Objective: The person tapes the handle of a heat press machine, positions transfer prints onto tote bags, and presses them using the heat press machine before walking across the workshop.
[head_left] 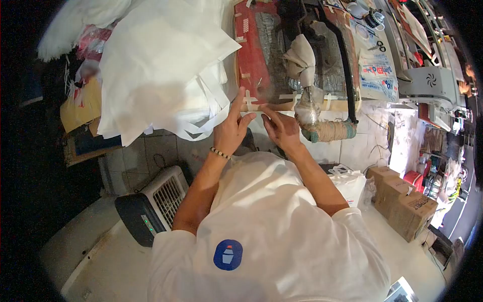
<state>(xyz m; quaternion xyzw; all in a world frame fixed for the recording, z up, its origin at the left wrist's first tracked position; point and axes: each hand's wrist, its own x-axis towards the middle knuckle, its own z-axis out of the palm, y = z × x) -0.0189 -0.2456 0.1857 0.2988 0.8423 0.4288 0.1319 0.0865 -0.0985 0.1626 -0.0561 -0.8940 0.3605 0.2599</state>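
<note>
My left hand point(232, 128), with a beaded bracelet at the wrist, rests at the front edge of a work table. Its fingers are stretched out, close to a stack of white fabric bags point(161, 65) with loose handles. At the same edge is my right hand point(284, 132), fingers apart, index fingertip on the taped wooden edge point(254, 107). Neither hand appears to hold anything. Beyond them lies a red board point(246, 63) with silvery tape patches. Right of my right hand, a black metal frame point(342, 55) ends in a twine-wrapped handle point(329, 133), with a knotted white cloth point(302, 58) above it.
Scissors point(378, 46) lie on printed plastic sheeting point(377, 75) at the right. A grey machine point(427, 83) stands further right. Cardboard boxes point(402, 201) and a white carrier bag point(348, 185) are on the floor. A vented appliance point(156, 204) stands at the lower left.
</note>
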